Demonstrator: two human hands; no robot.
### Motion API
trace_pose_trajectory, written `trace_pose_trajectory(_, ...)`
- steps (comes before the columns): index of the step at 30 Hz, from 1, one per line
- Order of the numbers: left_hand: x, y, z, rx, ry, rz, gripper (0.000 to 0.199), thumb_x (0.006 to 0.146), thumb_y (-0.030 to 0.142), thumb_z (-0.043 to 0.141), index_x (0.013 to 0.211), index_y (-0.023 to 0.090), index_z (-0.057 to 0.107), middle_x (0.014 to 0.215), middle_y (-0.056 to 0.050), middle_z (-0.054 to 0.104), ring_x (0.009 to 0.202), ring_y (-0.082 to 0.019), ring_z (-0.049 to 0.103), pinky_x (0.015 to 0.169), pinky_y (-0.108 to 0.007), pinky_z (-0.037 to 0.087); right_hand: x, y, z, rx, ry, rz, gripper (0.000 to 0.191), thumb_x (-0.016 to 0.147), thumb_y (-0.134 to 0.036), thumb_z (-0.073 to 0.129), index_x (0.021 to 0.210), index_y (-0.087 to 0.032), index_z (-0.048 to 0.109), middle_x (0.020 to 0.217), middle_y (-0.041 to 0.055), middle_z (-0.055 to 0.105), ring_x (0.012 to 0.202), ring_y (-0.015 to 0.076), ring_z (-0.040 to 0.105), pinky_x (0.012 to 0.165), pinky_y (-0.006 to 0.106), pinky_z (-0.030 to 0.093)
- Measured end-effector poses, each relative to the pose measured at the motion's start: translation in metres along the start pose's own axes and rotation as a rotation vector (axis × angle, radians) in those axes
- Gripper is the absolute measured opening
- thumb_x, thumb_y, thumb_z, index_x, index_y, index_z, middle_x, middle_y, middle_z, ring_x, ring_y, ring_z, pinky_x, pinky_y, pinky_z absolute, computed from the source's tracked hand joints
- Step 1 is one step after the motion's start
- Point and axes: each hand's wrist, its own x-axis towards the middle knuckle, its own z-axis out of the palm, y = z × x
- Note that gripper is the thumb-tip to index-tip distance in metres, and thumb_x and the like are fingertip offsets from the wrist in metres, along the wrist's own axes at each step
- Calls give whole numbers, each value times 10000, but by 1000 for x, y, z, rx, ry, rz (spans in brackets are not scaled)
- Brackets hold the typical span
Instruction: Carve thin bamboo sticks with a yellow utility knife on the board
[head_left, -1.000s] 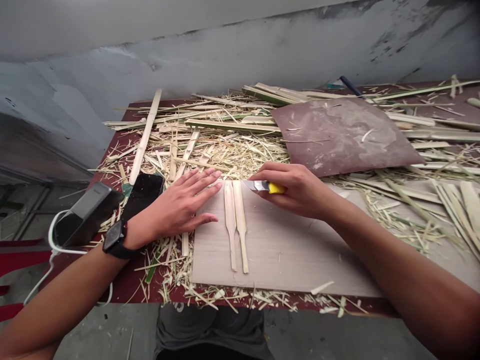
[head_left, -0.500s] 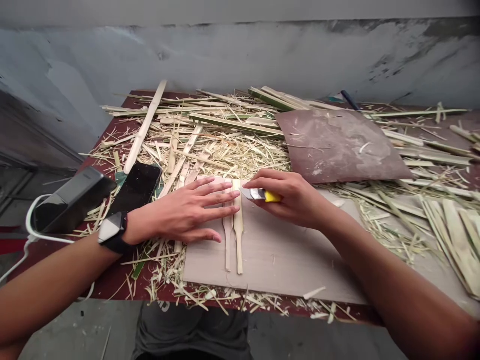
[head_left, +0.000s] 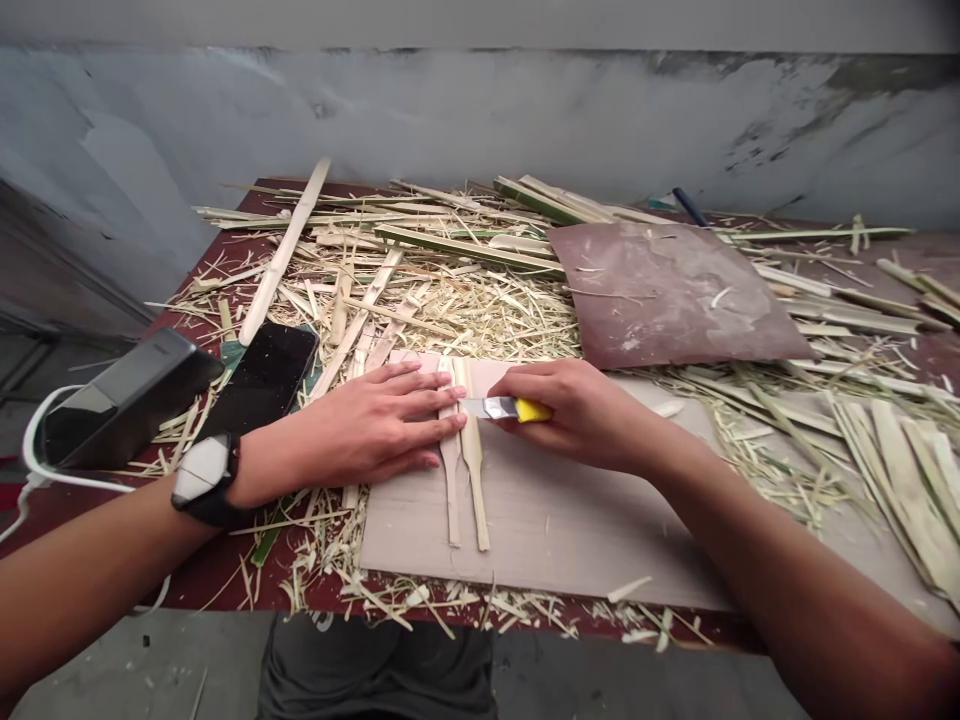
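Note:
Two flat bamboo pieces with narrowed lower ends lie side by side on a pale board [head_left: 585, 520]. The left bamboo piece [head_left: 451, 490] is partly under my left hand [head_left: 390, 415], which lies flat with fingers stretched out. Its fingertips reach the edge of the right bamboo piece [head_left: 474, 470]. My right hand [head_left: 574, 410] is closed around a yellow-handled utility knife [head_left: 531, 410]. The knife's blade points left and meets the right bamboo piece close to my left fingertips.
Bamboo shavings [head_left: 495, 310] and strips cover the back of the dark red table. A brown sheet [head_left: 675, 290] lies behind my right hand. At the left are a phone [head_left: 262, 375] and a black device [head_left: 131, 395] with a white cable. More bamboo strips [head_left: 900, 480] lie at the right.
The knife blade has moved slightly left and down, onto the right bamboo piece. That piece now tilts a little, its upper end shifted left. My left hand has drawn slightly left.

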Motion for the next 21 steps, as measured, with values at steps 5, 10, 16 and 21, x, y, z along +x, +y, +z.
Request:
trace_pose_trajectory(5, 2, 2, 4, -12, 63, -9, 307, 1079, 284, 456, 1286, 153, 641, 1427, -152, 621, 1362, -315, 563, 1153, -555, 443, 1, -4, 3, 30, -50, -20, 174, 895, -161, 531, 953, -167, 695, 780, 24, 642, 644, 118, 528, 618, 272, 314)
trace_pose_trajectory(10, 2, 3, 4, -15, 62, 0, 302, 1080, 269, 445, 1247, 151, 667, 1411, -161, 630, 1344, -311, 580, 1134, -547, 468, 1, -6, 4, 42, -61, -31, 200, 864, -129, 521, 958, -163, 694, 797, 26, 625, 664, 121, 523, 630, 272, 314)
trace_pose_trajectory(16, 1, 3, 2, 10, 65, -14, 315, 1077, 261, 425, 1253, 171, 670, 1389, -195, 610, 1291, -299, 596, 1127, -545, 453, 1, -8, 4, 37, -53, -32, 208, 858, -126, 518, 969, -163, 690, 801, 21, 590, 666, 120, 504, 627, 274, 310)
trace_pose_trajectory(21, 4, 4, 1, -8, 96, -41, 243, 1064, 251, 478, 1151, 210, 701, 1275, -130, 667, 1156, -264, 639, 1105, -526, 443, 1, -8, 6, 24, -33, -60, 271, 848, -117, 524, 1036, -162, 714, 811, 21, 591, 673, 123, 510, 624, 274, 314)
